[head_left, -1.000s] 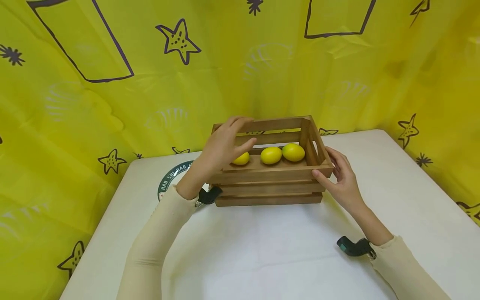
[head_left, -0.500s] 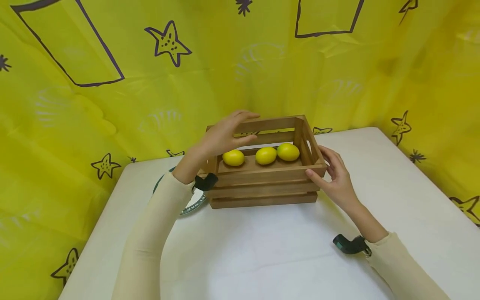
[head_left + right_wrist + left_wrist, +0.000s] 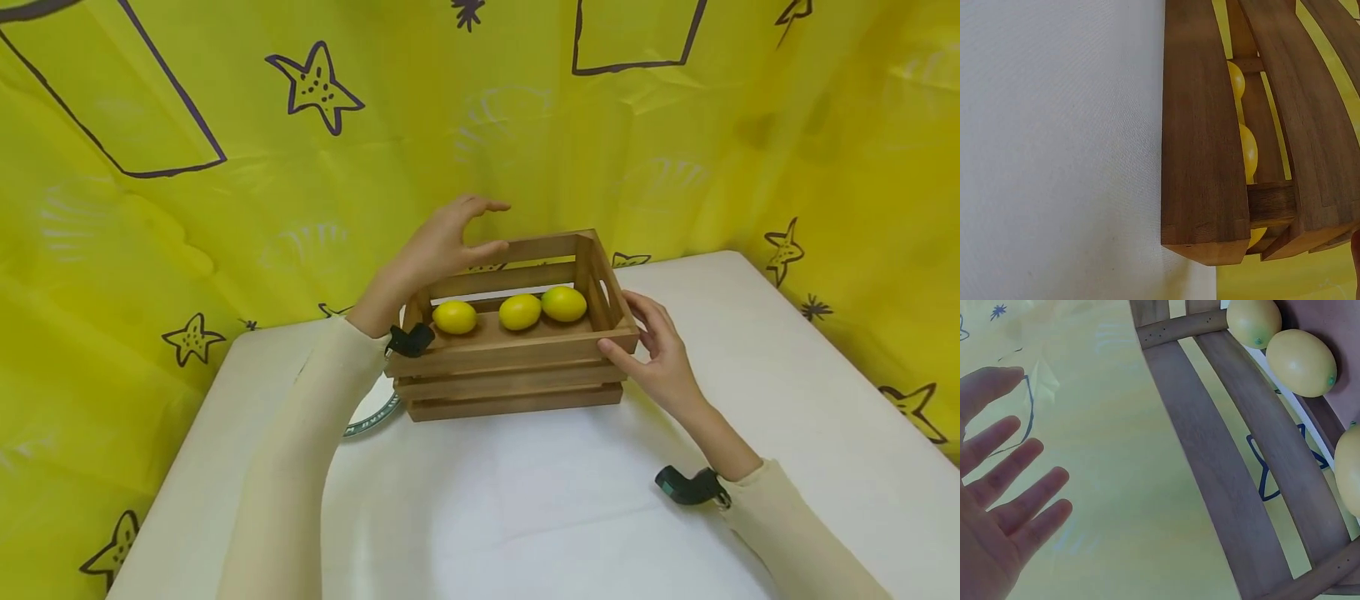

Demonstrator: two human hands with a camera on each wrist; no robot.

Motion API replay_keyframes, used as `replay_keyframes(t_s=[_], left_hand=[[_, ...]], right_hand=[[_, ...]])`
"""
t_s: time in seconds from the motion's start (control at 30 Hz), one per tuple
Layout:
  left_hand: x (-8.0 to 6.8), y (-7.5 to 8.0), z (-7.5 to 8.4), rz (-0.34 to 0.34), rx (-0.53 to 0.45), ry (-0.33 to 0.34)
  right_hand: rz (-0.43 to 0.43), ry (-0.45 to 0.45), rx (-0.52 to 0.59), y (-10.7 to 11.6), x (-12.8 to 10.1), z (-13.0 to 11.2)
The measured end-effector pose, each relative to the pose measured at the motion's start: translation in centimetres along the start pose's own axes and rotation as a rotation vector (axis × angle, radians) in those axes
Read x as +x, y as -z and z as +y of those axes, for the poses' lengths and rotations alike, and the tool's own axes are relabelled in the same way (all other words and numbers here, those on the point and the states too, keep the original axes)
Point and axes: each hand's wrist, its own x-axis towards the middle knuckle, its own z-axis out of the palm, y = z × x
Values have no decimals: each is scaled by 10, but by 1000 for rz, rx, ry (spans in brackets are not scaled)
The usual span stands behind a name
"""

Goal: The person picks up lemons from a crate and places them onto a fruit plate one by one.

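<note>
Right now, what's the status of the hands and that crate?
Left hand open, hovering above crate. Right hand open, touching crate's right end. Three lemons inside. Nothing in the way.

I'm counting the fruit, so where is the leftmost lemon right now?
In the head view the leftmost lemon lies inside the wooden crate, at its left end, beside the middle lemon and below the raised left hand.

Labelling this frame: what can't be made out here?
- Round printed mat, head view: mostly hidden by the left sleeve and the crate; lettering unreadable.
- Right hand, right wrist view: only a sliver at the frame edge.
- Third lemon, left wrist view: cut off by the right edge.
</note>
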Motion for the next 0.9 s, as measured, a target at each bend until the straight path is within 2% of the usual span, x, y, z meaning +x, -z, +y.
replay_keyframes(t_s=[0.2,0.33,0.47,0.67,0.9], left_hand=[[14,-10,-2,-46,-33,-74],[20,-18,0,-91,-91,-78],[28,-24,1,-105,-121,-93],[44,-32,1,-125,-163,-181],[55,-45,-3,-183,-205,-161]], right_hand=[[1,10,5,0,-2,2],[2,17,1,0,-3,3],[1,19,14,0,-1,4],[-3,14,21,1,1,3],[-14,-8,7,1,0,4]])
